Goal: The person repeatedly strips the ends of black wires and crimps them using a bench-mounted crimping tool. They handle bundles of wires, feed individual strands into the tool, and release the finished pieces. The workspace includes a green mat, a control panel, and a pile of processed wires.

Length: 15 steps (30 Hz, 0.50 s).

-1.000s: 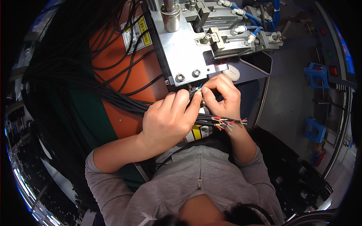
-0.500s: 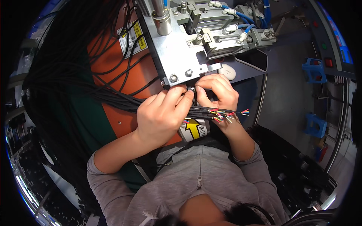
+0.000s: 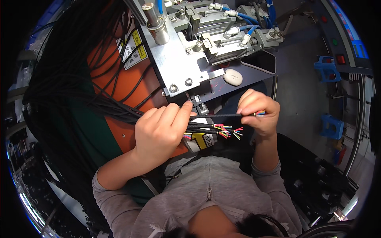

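My left hand (image 3: 160, 129) is closed around a bundle of black cables (image 3: 129, 113), just in front of the machine's metal plate. Stripped ends with thin coloured wires (image 3: 222, 131) stick out past its fingers on the right. One black cable (image 3: 222, 116) is stretched straight from that hand to the right. Near its tip my right hand (image 3: 262, 113) pinches it between thumb and fingers, with a few coloured wires showing there. Above the taut cable, close to my left fingertips, is a small metal fixture (image 3: 201, 106), with nothing of mine plainly inside it.
A pneumatic machine with a silver plate (image 3: 174, 67) and blue air hoses (image 3: 248, 22) stands ahead. Right of it lie a white rounded case (image 3: 233, 77) and a phone-like dark slab (image 3: 260, 61). More black cables hang over the orange surface (image 3: 107, 67). Blue stools (image 3: 331, 126) stand on the floor.
My right hand has moved from the fixture to the right and slightly down, drawing one cable out straight. My left hand has shifted slightly left and down with the bundle. The fixture is now uncovered.
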Available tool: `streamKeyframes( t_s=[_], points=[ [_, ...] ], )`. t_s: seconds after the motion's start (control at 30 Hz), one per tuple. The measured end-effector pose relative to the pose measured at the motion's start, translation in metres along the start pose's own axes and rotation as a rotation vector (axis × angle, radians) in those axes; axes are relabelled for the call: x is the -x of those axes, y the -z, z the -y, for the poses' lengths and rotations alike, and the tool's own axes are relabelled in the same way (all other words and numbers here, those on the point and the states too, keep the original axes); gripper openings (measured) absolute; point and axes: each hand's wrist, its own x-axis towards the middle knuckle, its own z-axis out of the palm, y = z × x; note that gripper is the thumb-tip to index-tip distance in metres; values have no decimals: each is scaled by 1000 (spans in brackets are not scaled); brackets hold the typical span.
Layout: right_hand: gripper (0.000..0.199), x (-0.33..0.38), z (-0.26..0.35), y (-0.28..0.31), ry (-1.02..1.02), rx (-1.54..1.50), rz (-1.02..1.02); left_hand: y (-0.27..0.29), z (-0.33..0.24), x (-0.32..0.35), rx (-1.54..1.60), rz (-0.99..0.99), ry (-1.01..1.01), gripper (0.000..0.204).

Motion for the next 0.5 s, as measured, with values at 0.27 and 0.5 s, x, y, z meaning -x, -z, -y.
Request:
streamKeyframes(
  t_s=[0.27, 0.5],
  points=[
    [13, -2, -6, -24, -266, 70, -289, 6, 8, -9, 35, -400, -175, 30],
    [18, -24, -1, -64, -151, 177, -90, -5, 11, -1, 219, -276, -147, 29]
  ],
)
